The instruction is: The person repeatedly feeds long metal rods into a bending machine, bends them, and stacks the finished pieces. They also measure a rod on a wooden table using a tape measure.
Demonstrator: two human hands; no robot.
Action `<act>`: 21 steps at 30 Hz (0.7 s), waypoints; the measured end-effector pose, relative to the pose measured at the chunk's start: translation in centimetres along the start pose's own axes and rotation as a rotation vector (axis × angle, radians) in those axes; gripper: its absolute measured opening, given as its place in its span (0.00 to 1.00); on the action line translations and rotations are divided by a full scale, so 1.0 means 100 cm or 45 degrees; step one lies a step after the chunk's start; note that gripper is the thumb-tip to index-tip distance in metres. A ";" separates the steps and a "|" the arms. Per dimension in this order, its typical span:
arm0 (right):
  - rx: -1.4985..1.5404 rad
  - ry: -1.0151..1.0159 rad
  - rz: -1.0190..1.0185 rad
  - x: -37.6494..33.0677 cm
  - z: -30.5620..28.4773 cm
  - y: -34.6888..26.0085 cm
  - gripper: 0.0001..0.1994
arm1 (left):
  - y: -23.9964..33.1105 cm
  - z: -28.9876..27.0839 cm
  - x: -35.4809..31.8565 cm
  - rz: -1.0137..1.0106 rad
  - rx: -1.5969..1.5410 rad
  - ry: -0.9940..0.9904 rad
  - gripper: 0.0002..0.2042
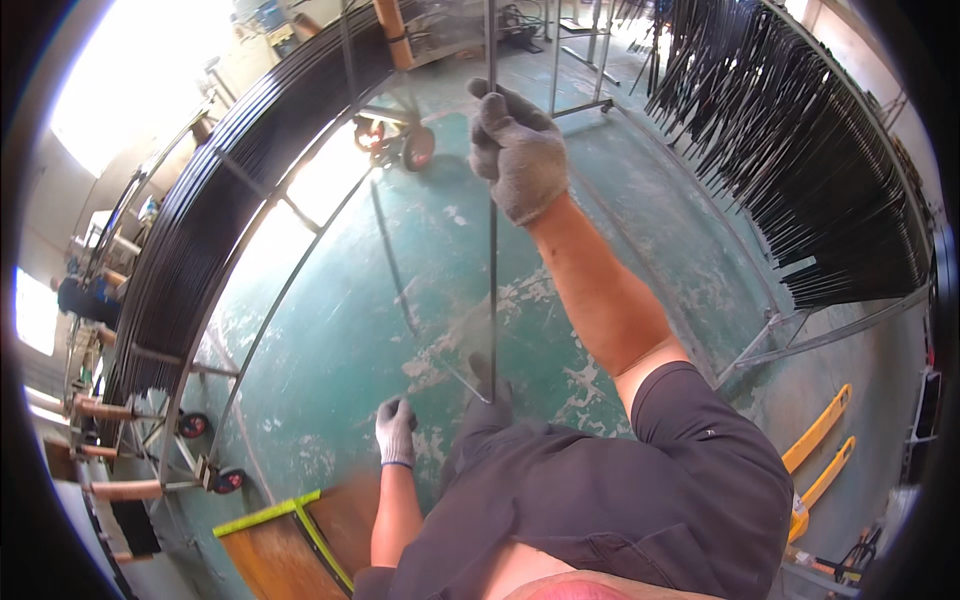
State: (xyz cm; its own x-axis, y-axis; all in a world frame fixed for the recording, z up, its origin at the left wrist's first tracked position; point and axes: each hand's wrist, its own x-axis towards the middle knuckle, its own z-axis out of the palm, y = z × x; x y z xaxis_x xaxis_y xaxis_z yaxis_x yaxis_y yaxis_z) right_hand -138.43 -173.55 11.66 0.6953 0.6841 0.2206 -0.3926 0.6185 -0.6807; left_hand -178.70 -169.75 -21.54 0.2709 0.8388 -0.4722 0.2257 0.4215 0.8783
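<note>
My right hand [520,155], in a grey work glove, is raised ahead of me and closed around a long, thin dark rod [492,290]. The rod stands nearly upright, running past the upper edge of the view. Its lower end is near my legs, where a thin pale piece [467,383] slants off to the left; whether the two are joined is unclear. Low beside my body, my left hand [397,430] wears a pale glove with its fingers curled in, and nothing shows in it. A wooden board with a yellow-green edge [270,513] lies nearest to that hand.
A wheeled rack [165,470] on the left carries a thick bundle of long dark strips [215,210]. Many dark rods [790,150] fill another rack on the right. Yellow forks [820,430] stick out at the lower right, above the worn green floor [340,310].
</note>
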 end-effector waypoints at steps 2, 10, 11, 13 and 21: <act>-0.041 -0.004 -0.051 0.049 -0.017 0.005 0.16 | 0.078 0.083 0.030 0.144 0.026 -0.153 0.18; -0.041 0.112 0.009 0.273 -0.075 0.024 0.13 | 0.255 0.341 0.170 0.431 0.271 -0.831 0.21; -0.023 0.123 0.015 0.302 -0.086 0.023 0.13 | 0.265 0.370 0.190 0.406 0.295 -0.908 0.20; -0.011 0.157 0.053 0.359 -0.111 0.018 0.13 | 0.285 0.417 0.226 0.322 0.308 -0.961 0.14; -0.505 0.021 -0.036 0.588 -0.247 0.024 0.21 | 0.403 0.612 0.385 0.199 0.247 -0.865 0.09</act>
State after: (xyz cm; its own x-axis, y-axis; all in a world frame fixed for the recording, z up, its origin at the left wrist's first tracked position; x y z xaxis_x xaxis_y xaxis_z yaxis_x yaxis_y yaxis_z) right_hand -83.63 -141.41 5.67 0.7134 0.6605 0.2342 -0.1124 0.4377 -0.8921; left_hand -101.90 -141.60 -8.93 0.8211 0.4582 -0.3404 0.2821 0.1926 0.9399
